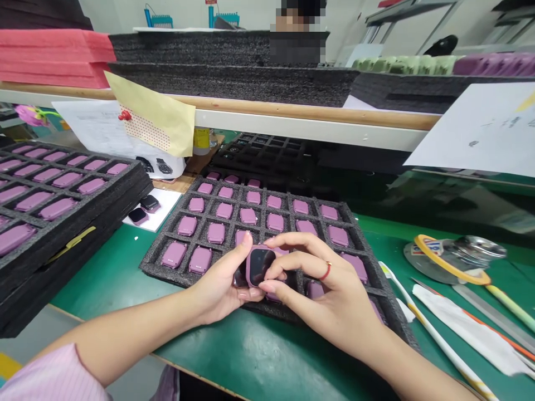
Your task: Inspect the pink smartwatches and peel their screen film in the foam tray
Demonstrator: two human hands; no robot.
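Note:
My left hand [219,287] and my right hand [321,289] meet over the near edge of a black foam tray [167,257]. Between them they hold a purple watch case with a dark screen [259,266]. The left thumb presses its upper left edge. The right fingers pinch its right side and lower rim. A red ring sits on one right finger. Several purple watch cases [216,233] lie face down in the tray's cells.
A stack of foam trays with more purple cases [62,195] stands at the left. Two dark-screened watches [144,209] rest on white paper. Tape roll [449,262], toothbrush [422,323] and ruler [493,314] lie at the right. A person sits behind the shelf [296,117].

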